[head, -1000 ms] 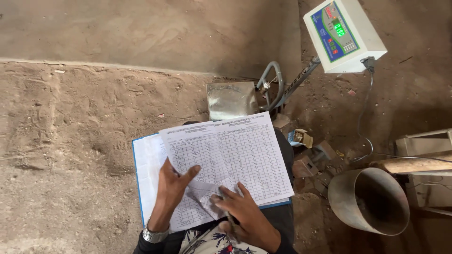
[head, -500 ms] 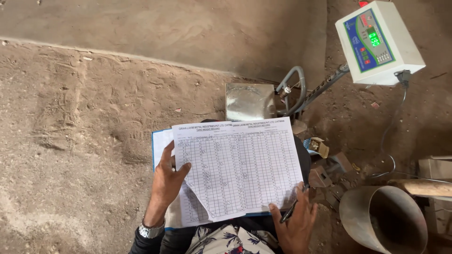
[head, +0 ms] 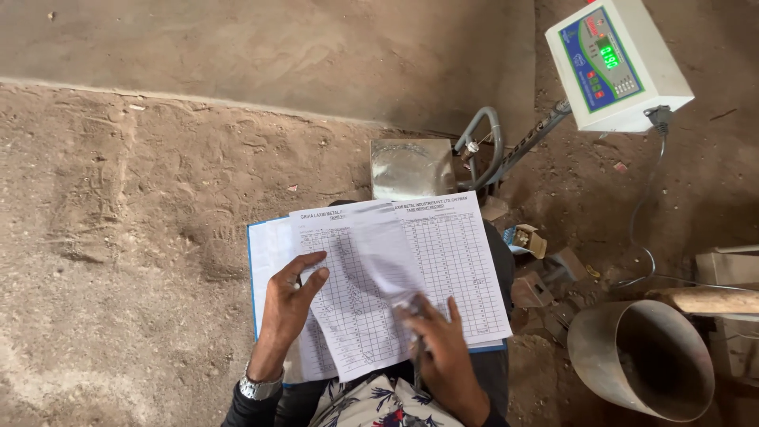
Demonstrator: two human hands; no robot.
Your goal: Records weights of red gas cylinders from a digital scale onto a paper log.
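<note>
A stack of white printed table sheets (head: 462, 261) lies on a blue-edged board (head: 254, 269) on my lap. My left hand (head: 288, 304), with a metal watch (head: 257, 387) on its wrist, rests flat on the left side of the sheets, fingers spread. My right hand (head: 443, 356) is at the lower middle of the stack and pinches a motion-blurred top sheet (head: 379, 261), which curls up off the pile. Whether a pen is still in that hand is lost in the blur.
A weighing scale stands ahead on the dirt floor: steel platform (head: 407, 168), slanted post, white display head (head: 613, 63) with green digits and a cable. A rusty metal cylinder (head: 632, 356) lies at lower right beside a wooden handle (head: 704, 300). Small debris (head: 526, 239) sits near the scale.
My right hand has moved from the sheets' lower right corner to the middle and lifts a sheet. My left hand has slid further onto the pages. The view has shifted left.
</note>
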